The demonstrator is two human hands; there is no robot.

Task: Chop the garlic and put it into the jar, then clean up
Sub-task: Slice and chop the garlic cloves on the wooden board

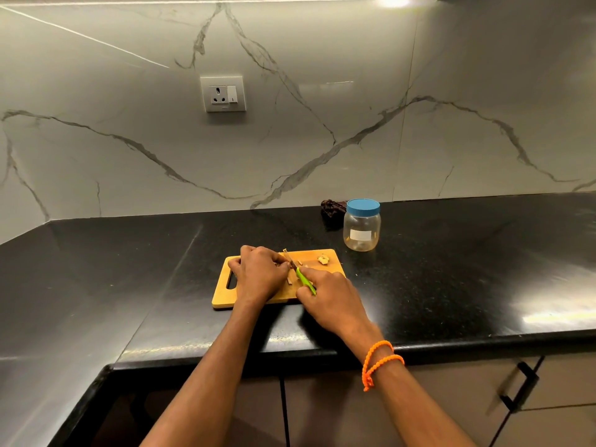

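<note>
**Knife down on the board, garlic pinned under the left hand**

Here we are mid-chop: the right hand (325,293) is wrapped around the green handle of the knife (303,278), blade angled away toward the far left, and the left hand (261,272) sits curled over the wooden cutting board (222,295), fingertips bunched right against the blade. It looks to be pinning a clove there, though the clove itself is tucked under the fingers and I can't make it out.

To do this well, I'd say keep those left fingertips folded back so the knuckles guide the blade, rock the knife in short strokes, and gather the bits toward the middle of the board; a few pale slivers (298,262) already lie just beside the blade. Another garlic piece (323,259) waits near the far right corner of the board, untouched.

The jar (362,229) stands on the black table (467,259) just beyond the board's far right corner, blue lid on, so that has to come off before anything goes in.

Hard to read: the blade's edge is tiny and partly covered, the dark lump (332,208) behind the jar can't be identified, and whether the jar holds anything is unclear
</note>
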